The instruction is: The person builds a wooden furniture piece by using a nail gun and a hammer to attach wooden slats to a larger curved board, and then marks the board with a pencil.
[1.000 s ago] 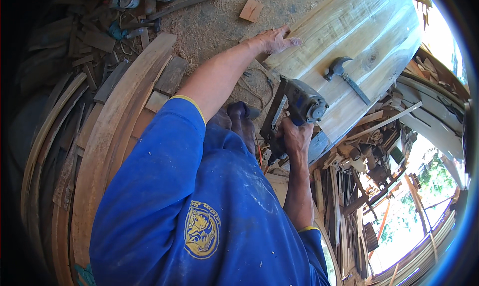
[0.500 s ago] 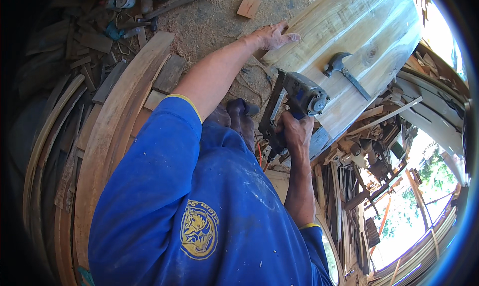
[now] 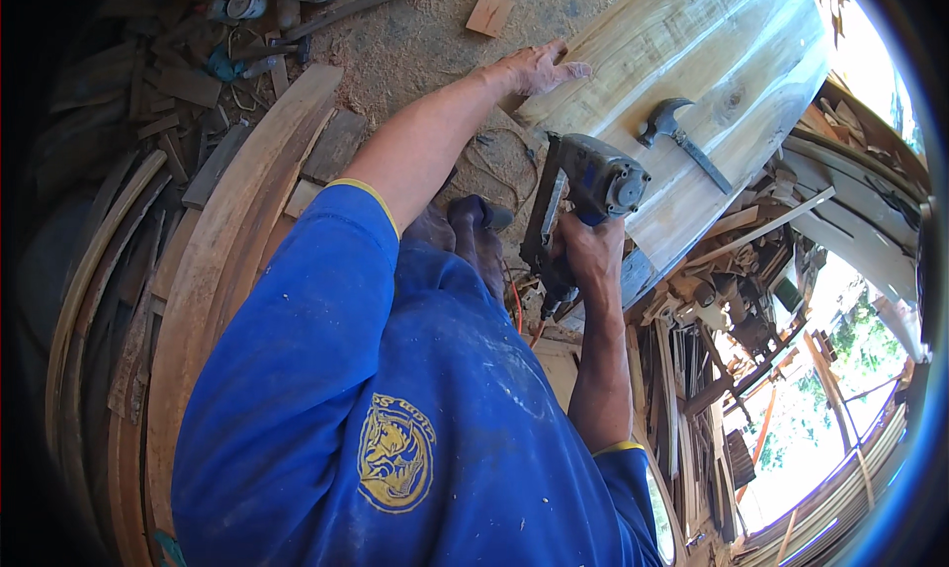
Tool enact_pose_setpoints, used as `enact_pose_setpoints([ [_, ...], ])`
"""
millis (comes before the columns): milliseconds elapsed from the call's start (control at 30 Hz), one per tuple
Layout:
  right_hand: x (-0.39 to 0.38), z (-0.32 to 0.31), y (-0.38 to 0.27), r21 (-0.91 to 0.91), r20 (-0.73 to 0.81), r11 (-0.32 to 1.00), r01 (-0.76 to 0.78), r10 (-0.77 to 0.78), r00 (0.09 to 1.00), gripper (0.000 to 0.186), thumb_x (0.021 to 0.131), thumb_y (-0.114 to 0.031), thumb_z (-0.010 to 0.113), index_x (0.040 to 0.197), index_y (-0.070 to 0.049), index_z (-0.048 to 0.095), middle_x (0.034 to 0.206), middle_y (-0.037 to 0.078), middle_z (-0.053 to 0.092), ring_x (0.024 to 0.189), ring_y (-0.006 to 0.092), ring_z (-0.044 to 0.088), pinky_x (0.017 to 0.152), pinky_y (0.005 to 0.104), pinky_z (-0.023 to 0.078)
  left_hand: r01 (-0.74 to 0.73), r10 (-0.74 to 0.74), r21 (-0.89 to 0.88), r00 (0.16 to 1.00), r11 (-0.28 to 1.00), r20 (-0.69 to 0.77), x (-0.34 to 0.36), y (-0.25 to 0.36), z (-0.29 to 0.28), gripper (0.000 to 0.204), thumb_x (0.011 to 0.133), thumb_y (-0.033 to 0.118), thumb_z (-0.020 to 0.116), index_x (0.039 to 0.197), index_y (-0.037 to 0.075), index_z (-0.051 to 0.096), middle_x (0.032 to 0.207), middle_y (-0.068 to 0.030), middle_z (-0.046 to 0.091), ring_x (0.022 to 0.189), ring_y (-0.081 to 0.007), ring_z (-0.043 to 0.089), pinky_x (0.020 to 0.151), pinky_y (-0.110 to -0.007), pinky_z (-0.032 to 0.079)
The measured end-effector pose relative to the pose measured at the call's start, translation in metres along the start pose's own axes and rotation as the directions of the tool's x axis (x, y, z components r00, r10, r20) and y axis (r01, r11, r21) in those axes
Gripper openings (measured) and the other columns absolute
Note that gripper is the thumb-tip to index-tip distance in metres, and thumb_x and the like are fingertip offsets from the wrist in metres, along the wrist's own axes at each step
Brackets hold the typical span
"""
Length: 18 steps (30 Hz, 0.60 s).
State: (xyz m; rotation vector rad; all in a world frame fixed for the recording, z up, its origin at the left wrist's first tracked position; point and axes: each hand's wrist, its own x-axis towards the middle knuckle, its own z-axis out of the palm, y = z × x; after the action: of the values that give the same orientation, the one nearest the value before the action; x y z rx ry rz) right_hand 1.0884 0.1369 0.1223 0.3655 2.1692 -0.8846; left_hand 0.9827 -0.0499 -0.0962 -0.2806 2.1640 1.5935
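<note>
My R hand (image 3: 593,251) is wrapped round the grip of a pneumatic nail gun (image 3: 605,176), its body at the near end of the wood panel (image 3: 741,58); can't tell if they touch. My L hand (image 3: 539,70) is at the panel's L edge, thumb spread from fingers. Claw hammer (image 3: 692,152) lies on the panel, R of gun. Orange hose (image 3: 517,303) below gun; sm. sq. wood block (image 3: 489,13) on floor (image 3: 415,48) past L hand.

the wooden panel (image 3: 717,43) lies open beyond 1 hammer (image 3: 689,149) in the way
</note>
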Motion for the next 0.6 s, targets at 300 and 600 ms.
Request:
enact_pose_setpoints([
  [300,0.006,-0.002,0.013,0.023,-0.032,0.998,0.055,-0.055,0.998,0.017,0.078,-0.013,0.064,0.081,0.003,0.066,0.064,0.010,0.066,0.056,0.0194,0.067,0.055,0.0352,0.052,-0.006,0.006,-0.001,1.000,1.000,0.023,-0.003,0.009,-0.004,0.109,0.081,0.088,0.051,0.147,0.001,0.044,0.133,-0.0277,0.062,0.124,-0.0368,0.061,0.106,-0.043,0.046],
  [600,0.010,0.011,0.001,0.071,-0.012,0.991,0.110,-0.109,0.994,0.016,0.079,-0.013,0.063,0.078,0.004,0.064,0.060,0.009,0.064,0.052,0.0187,0.066,0.053,0.0350,0.052,-0.023,0.025,-0.044,0.999,0.999,0.024,-0.001,0.008,-0.003,0.109,0.082,0.087,0.051,0.146,-0.001,0.044,0.133,-0.0286,0.061,0.127,-0.0373,0.059,0.107,-0.043,0.045],
])
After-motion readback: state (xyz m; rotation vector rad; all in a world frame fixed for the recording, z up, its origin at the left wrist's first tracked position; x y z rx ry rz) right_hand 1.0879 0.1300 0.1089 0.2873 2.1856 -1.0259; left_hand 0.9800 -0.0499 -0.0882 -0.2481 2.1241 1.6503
